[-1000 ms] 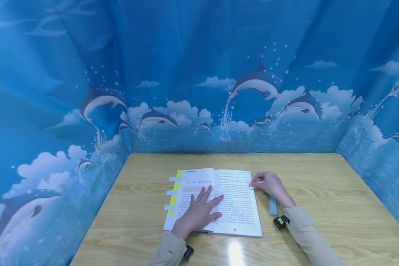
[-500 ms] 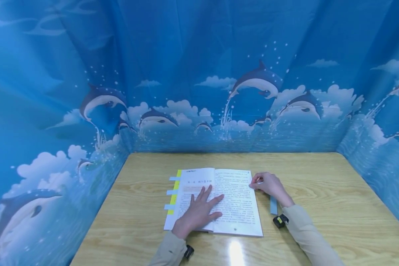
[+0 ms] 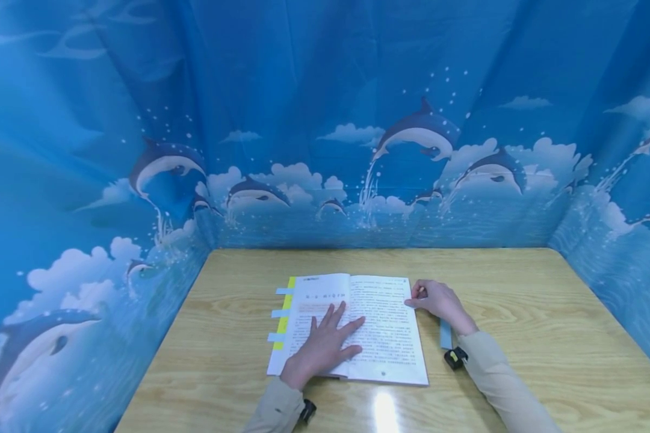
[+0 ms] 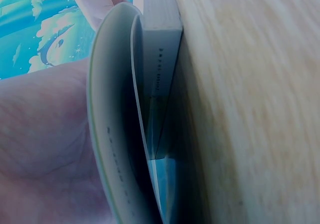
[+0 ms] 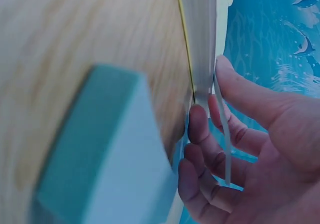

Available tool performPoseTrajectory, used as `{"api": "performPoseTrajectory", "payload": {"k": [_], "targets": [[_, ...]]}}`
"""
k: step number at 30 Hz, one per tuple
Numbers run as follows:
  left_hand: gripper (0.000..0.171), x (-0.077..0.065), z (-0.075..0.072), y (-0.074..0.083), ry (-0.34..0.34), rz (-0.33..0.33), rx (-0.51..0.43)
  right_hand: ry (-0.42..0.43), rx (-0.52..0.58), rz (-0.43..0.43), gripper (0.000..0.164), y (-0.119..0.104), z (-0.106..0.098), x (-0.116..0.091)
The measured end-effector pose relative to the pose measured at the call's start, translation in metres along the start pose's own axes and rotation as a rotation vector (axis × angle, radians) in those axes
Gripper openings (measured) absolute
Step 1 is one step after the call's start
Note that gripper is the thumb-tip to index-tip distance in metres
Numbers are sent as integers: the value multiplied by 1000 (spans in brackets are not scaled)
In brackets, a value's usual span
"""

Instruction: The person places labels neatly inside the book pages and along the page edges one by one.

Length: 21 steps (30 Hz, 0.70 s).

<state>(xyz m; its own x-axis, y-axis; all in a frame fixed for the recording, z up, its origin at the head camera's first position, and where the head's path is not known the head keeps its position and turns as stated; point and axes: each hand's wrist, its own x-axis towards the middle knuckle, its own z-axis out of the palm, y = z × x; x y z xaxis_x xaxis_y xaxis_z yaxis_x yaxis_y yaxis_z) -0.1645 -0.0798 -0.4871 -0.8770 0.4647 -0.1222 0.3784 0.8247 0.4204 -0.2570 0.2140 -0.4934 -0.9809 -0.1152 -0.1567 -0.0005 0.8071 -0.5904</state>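
An open book (image 3: 390,346) with printed pages lies on the table. Across its left page and centre fold my left hand (image 3: 325,344) rests flat, fingers spread. At the right page's outer edge, my right hand (image 3: 437,299) pinches a thin, pale sticky note (image 5: 226,134) between thumb and fingers. The right wrist view shows that note edge-on, its far end at the page edges under the thumb and the rest reaching back towards the palm. Near this hand lies a blue sticky-note pad (image 3: 446,334), partly hidden by the wrist in the head view.
Several light blue tabs (image 3: 280,314) stick out from the book's left side, over a yellow strip (image 3: 290,282). The wooden table (image 3: 531,300) reaches back to a blue dolphin-print curtain (image 3: 325,150). Wrist cameras (image 3: 455,359) sit on both arms.
The white piece visible between my right fingers a second ago is now hidden in the head view. The right fingertips have edged slightly left onto the page edge. My left hand stays put.
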Motion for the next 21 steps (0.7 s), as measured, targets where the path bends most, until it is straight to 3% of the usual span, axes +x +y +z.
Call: {"api": "performPoseTrajectory", "payload": {"k": [12, 16, 21], "targets": [[57, -1, 1, -1, -6, 2, -12, 1, -30, -12, 30, 0, -6, -8], [57, -1, 1, -1, -8, 2, -10, 103, -25, -74, 29, 2, -12, -13], [57, 0, 0, -1, -9, 1, -16, 287, -20, -178, 11, 4, -23, -25]]}}
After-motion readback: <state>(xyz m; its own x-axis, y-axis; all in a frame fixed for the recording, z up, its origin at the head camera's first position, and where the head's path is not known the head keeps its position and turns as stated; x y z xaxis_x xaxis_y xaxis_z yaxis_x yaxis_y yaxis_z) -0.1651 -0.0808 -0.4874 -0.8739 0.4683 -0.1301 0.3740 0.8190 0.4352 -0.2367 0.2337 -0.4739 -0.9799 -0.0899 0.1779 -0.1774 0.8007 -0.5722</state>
